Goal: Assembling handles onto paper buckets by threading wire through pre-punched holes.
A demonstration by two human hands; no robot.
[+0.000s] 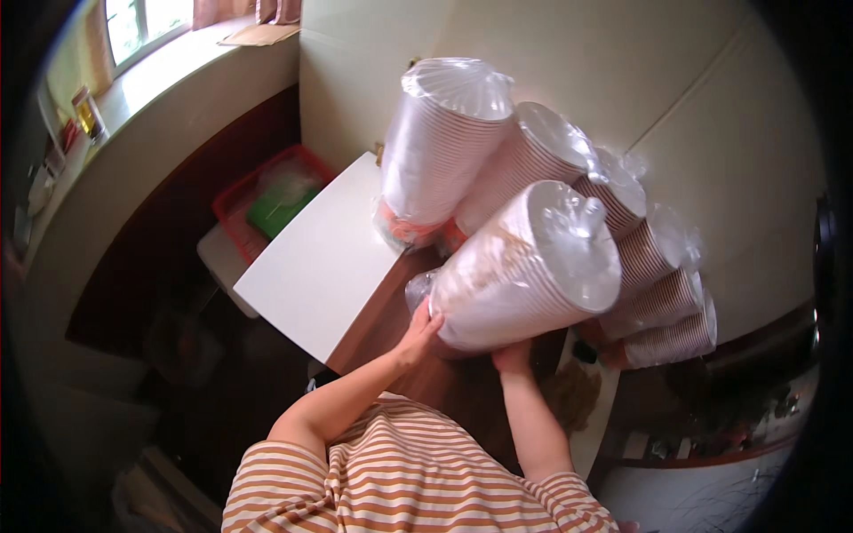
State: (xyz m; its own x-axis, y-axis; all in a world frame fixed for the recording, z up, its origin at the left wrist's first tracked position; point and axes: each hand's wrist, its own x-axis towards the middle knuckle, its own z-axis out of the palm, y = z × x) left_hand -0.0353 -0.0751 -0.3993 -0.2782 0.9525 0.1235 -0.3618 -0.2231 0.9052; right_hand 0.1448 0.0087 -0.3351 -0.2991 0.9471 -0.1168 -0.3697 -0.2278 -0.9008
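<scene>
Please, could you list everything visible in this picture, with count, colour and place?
Front wrapped stack: one, white, centre
Other wrapped stacks: about six, white, behind and right of it
Tabletop: one, white, left of the stacks
Basket: one, red, beyond the tabletop's left edge
Item: one, green, in the basket
Windowsill: one, white, upper left
Window: one, pale, upper left
Curtains: two, pink and yellowish, beside the window
Wall: cream, behind the stacks
Striped shirt: one, brown and white, bottom
Left grip: one, bare, at the front stack's lower left
Right grip: one, bare, under it, partly hidden
</scene>
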